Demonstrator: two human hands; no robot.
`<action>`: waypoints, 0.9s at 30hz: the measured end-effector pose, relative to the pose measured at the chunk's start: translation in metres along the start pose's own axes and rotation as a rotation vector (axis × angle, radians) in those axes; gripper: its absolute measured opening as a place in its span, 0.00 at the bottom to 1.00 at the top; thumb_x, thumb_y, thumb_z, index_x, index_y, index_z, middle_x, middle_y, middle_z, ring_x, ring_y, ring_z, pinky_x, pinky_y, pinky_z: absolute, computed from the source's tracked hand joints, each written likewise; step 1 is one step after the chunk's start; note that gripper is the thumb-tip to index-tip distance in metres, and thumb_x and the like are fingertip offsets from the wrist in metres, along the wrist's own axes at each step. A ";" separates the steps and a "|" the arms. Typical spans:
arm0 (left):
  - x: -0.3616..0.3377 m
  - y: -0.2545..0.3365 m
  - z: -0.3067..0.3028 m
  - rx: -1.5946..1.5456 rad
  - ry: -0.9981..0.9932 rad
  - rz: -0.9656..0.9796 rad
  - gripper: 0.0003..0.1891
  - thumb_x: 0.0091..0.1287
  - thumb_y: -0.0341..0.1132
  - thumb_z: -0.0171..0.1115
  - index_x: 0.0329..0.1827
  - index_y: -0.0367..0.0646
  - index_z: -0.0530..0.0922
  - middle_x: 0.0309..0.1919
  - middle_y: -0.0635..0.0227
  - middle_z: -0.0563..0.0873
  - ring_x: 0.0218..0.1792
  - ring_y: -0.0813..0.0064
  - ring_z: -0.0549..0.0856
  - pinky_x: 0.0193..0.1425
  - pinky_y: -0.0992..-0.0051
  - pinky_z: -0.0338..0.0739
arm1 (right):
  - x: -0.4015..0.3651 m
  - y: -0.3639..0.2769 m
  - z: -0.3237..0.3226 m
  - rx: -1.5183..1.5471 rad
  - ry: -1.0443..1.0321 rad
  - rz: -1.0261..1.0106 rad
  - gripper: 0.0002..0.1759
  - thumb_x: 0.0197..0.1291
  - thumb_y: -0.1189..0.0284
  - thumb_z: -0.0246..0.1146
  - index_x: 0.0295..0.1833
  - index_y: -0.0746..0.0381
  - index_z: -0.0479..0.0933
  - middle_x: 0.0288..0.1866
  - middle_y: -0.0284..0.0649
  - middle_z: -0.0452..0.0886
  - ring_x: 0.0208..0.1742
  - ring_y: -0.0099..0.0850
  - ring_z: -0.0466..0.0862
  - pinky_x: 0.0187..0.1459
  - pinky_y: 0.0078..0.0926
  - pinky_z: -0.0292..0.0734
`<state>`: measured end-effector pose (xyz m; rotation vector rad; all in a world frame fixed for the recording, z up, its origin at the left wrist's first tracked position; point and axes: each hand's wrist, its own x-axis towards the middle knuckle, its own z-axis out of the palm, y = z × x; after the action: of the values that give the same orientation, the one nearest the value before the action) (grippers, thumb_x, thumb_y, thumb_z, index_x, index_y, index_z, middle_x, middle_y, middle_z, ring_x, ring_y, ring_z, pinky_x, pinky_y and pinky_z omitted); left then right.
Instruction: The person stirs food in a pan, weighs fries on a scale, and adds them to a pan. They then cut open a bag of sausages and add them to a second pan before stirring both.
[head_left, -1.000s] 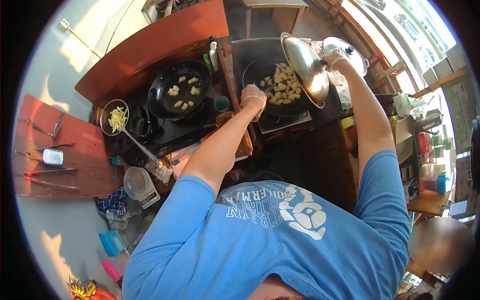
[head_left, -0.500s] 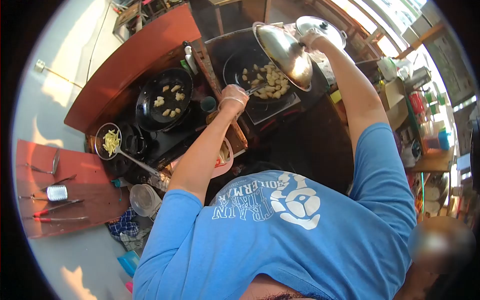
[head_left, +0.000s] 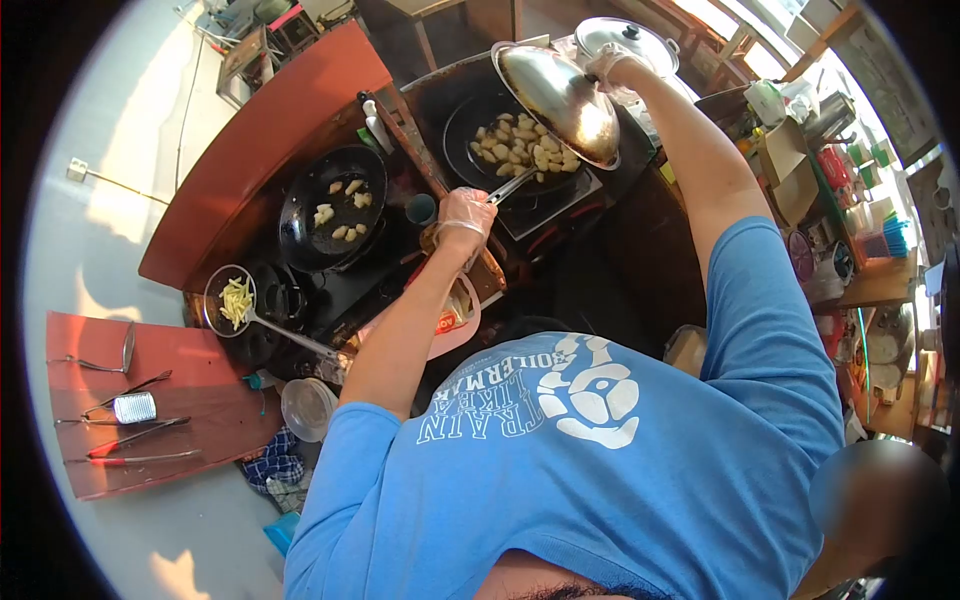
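My left hand [head_left: 464, 222], in a clear plastic glove, grips the handle of a metal utensil [head_left: 514, 184] that reaches into the right pan [head_left: 459, 130]. Several pale browned food pieces [head_left: 508, 142] lie in that pan; the utensil's far end is hidden among them. My right hand [head_left: 612, 72], also gloved, holds a domed metal lid [head_left: 560, 100] by its knob, tilted over the pan's right side. Left of my left hand, a second black pan [head_left: 300, 215] holds a few similar pieces [head_left: 323, 214].
A strainer [head_left: 232, 300] with pale strips rests at the left. Tongs [head_left: 140, 438] and a can [head_left: 135, 407] are on a red board [head_left: 90, 345]. Another lidded pot [head_left: 628, 45] stands behind my right hand. A cup [head_left: 421, 209] sits between the pans.
The food pieces in the right pan have shifted left and spread out. The utensil still reaches into them, and the lid stays raised. The whole view has shifted slightly.
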<state>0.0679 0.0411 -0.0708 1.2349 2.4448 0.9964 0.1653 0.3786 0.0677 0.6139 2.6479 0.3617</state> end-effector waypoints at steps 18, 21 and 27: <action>-0.001 -0.008 0.013 -0.001 0.073 0.107 0.08 0.57 0.34 0.59 0.21 0.43 0.79 0.25 0.57 0.84 0.31 0.54 0.84 0.36 0.60 0.79 | 0.024 0.007 0.008 -0.073 0.033 -0.072 0.18 0.49 0.65 0.70 0.47 0.58 0.82 0.44 0.45 0.85 0.48 0.41 0.85 0.48 0.37 0.81; 0.025 -0.041 0.037 0.555 -0.090 0.401 0.05 0.56 0.36 0.64 0.24 0.51 0.84 0.26 0.69 0.86 0.32 0.68 0.87 0.33 0.66 0.81 | 0.047 0.021 0.028 -0.168 0.148 -0.168 0.17 0.49 0.66 0.70 0.46 0.58 0.83 0.42 0.47 0.85 0.46 0.43 0.85 0.47 0.38 0.81; 0.021 0.012 0.010 -0.343 -0.229 -0.373 0.03 0.55 0.26 0.70 0.26 0.43 0.82 0.19 0.72 0.80 0.17 0.77 0.75 0.18 0.72 0.63 | 0.036 0.012 0.012 -0.067 0.022 -0.089 0.18 0.48 0.67 0.69 0.48 0.55 0.82 0.42 0.48 0.85 0.49 0.43 0.84 0.50 0.38 0.79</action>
<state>0.0669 0.0674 -0.0678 0.7051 2.1081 1.0406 0.1455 0.4080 0.0499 0.4719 2.6615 0.4308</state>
